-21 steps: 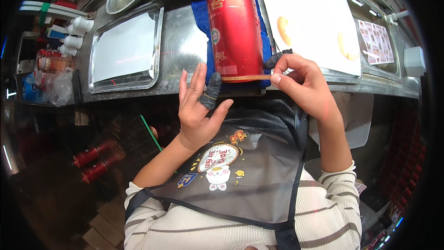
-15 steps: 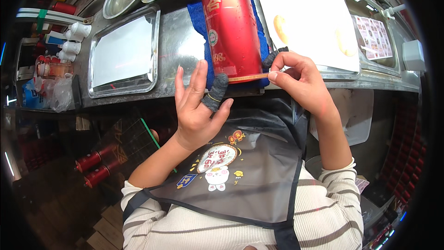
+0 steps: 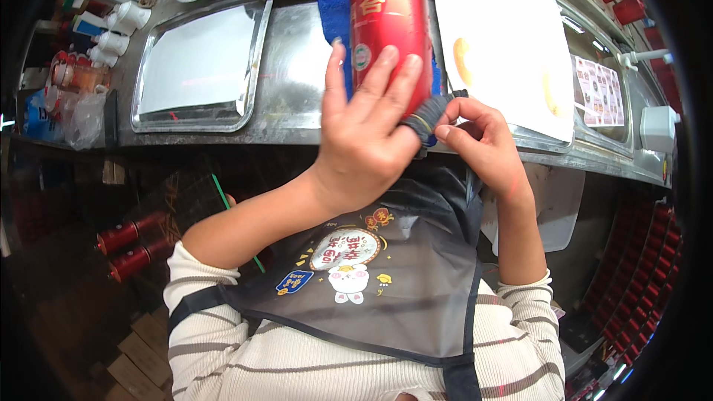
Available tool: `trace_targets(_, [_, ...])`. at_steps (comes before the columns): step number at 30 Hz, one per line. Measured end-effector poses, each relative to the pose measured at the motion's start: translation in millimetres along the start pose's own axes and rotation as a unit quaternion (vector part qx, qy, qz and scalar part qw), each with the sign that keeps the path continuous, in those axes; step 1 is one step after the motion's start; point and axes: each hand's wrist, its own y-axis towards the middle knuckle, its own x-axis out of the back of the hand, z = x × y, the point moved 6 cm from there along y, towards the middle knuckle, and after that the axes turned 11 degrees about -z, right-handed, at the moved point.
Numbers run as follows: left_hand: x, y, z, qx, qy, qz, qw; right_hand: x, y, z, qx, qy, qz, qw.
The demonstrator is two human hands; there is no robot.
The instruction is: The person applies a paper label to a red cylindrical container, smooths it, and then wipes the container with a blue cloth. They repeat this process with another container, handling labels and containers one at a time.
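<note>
"Far left?"
"Ten o'clock: small white containers point(image 3: 132, 15), at least three. Eight: two red cylinders point(image 3: 132, 232)."
"Next?"
"Between ten and eleven, one metal tray point(image 3: 265, 26), one white sheet point(image 3: 194, 63) inside."
"Six o'clock?"
"One dark apron point(image 3: 423, 289). Lettering, one cartoon rabbit."
"Left hand point(image 3: 364, 150)?"
"Near centre. Fingers spread, two lying across the bottle; one finger in a grey sleeve point(image 3: 421, 122), reaching toward the right hand."
"Bottle?"
"One red bottle point(image 3: 390, 18), just past twelve, neck toward twelve, on a blue cloth point(image 3: 334, 18). Gold characters up top, round green-and-white emblem below; lower part covered by the left hand."
"Right hand point(image 3: 486, 145)?"
"Between two and three, beside the bottle's near end. Thumb and forefinger close, narrow gap; can't tell if anything's pinched."
"Right side?"
"One white board point(image 3: 512, 22), between one and two, two yellowish ovals. Two o'clock: one printed sheet point(image 3: 598, 89), rows of small pictures, print too small. Then one white box point(image 3: 658, 128)."
</note>
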Motion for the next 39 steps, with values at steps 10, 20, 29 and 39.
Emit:
trace_targets(10, [23.2,-56.3,36.2,0.152,-0.1,-0.025,0.983,-2.0,-6.5,12.4,-0.01,-0.005,0.002,1.0])
trace_targets(20, [24.9,-49.8,21.5,0.089,-0.063,0.004,0.994,-1.2,-2.0,7.2,0.007,0.001,-0.013,1.0])
trace_targets(29, [4.6,-1.8,-7.2,-0.04,0.012,-0.022,0.999,-1.8,1.7,0.3,-0.02,0.024,-0.002,1.0])
trace_targets(39, [16.4,-48.0,35.3,0.164,-0.116,-0.054,0.978,-3.5,-5.3,7.8,0.005,0.015,-0.014,1.0])
